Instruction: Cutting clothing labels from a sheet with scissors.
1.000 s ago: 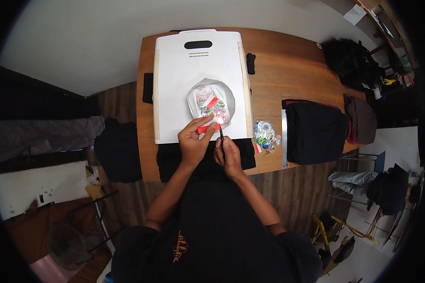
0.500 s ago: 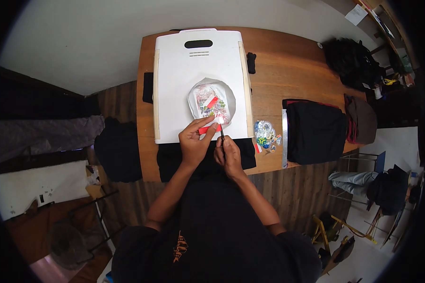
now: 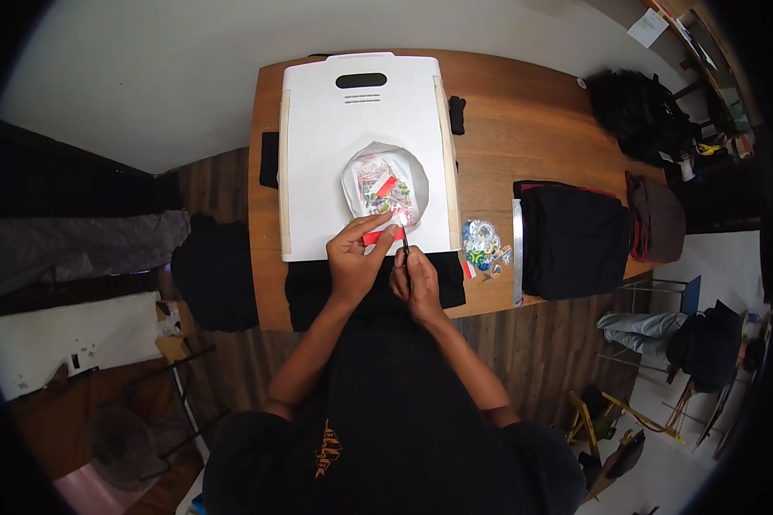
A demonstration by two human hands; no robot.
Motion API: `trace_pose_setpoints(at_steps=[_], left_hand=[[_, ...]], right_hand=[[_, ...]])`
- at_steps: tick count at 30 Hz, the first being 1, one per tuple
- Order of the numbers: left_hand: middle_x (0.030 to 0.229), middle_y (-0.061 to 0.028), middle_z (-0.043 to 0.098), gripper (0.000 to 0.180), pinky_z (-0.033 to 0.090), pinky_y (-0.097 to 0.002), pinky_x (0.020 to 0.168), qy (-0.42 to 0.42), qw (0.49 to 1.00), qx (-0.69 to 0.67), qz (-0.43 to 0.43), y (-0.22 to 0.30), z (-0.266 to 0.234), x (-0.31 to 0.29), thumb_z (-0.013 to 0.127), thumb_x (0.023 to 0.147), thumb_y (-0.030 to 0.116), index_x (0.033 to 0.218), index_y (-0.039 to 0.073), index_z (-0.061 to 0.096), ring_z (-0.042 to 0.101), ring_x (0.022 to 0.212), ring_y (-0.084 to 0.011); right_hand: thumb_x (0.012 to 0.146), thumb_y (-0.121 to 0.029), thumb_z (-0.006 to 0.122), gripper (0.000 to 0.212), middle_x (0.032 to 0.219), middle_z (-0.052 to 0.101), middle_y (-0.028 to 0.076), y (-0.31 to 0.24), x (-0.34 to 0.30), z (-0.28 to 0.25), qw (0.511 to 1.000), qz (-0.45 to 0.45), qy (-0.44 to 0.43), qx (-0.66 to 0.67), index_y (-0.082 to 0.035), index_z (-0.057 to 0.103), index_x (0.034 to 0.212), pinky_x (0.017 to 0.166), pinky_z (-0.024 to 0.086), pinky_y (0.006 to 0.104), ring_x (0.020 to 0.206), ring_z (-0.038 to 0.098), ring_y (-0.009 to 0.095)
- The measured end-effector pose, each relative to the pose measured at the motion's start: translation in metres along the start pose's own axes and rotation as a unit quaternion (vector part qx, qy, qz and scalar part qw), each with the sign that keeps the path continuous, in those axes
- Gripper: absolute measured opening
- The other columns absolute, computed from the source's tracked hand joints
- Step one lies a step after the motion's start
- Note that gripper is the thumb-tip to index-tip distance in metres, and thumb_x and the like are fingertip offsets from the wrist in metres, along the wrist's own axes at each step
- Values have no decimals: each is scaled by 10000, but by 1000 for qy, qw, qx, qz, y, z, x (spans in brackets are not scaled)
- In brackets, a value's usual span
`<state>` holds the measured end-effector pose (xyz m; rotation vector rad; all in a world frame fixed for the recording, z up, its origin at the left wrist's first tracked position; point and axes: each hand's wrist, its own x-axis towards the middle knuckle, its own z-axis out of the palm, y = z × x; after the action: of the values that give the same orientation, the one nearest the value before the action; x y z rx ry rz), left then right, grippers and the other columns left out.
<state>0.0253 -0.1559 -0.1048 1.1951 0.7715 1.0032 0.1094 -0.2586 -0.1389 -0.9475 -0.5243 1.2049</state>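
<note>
While the head view looks down on the table (image 3: 524, 103), the left hand (image 3: 352, 257), at seven o'clock from a round white container (image 3: 349, 184), pinches a red strip (image 3: 372, 238) at the container's six o'clock edge; the right hand (image 3: 416, 287), at five o'clock, keeps a narrow grip around a slim dark tool (image 3: 405, 246), its tip by the strip's three o'clock end

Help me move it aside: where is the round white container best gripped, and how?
Probably pinch the rim of the round white container at its right, coming from the person's right. There its raised wall shows plainly, with bare white panel beside it, whereas the left hand and right hand crowd its near side.
</note>
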Motion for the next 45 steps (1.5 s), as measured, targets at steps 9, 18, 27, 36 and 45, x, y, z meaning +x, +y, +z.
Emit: trace_pose_setpoints(at_steps=[9, 18, 27, 36, 45], left_hand=[[1107, -170, 690, 271, 523, -268, 921, -6, 1000, 15, 0, -5, 0, -2, 719, 856, -96, 1126, -71, 708, 661, 1030, -174], [1105, -165, 689, 262, 532, -262, 903, -16, 1000, -1, -9, -3, 1, -4, 714, 863, -92, 1124, -77, 706, 669, 1011, -171], [1109, -179, 680, 275, 545, -266, 902, -29, 1000, 4, -5, -4, 0, -6, 701, 874, -100, 1148, -101, 682, 671, 1006, -177], [1120, -173, 672, 275, 542, -268, 916, 10, 1000, -6, 4, 13, 5, 2, 701, 868, -106, 1143, -93, 691, 664, 1029, -183], [1116, -169, 672, 281, 549, -267, 906, 9, 1000, -6, 16, 11, 5, 3, 692, 873, -111, 1154, -98, 684, 662, 1033, -178]], right_hand=[[1109, -352, 350, 344, 562, 313, -49, -5, 4, 1, 1000, -14, -1, -16, -71, 500, 979, 443, 256, 227, 454, 257, 52], [1109, -351, 348, 337, 564, 319, -46, -1, 4, -2, 1000, -13, 3, 0, -74, 495, 986, 446, 262, 224, 457, 264, 54], [1108, -361, 352, 334, 556, 321, -47, 3, 3, -4, 1000, -15, 6, 7, -78, 491, 995, 445, 259, 226, 449, 262, 57], [1105, -385, 347, 370, 552, 316, -48, -1, -2, -3, 1000, 1, 3, -2, -67, 493, 988, 448, 256, 224, 451, 263, 55], [1103, -399, 349, 390, 559, 318, -50, -2, -2, -1, 1000, -4, -15, -15, -64, 509, 984, 452, 255, 225, 459, 262, 51]])
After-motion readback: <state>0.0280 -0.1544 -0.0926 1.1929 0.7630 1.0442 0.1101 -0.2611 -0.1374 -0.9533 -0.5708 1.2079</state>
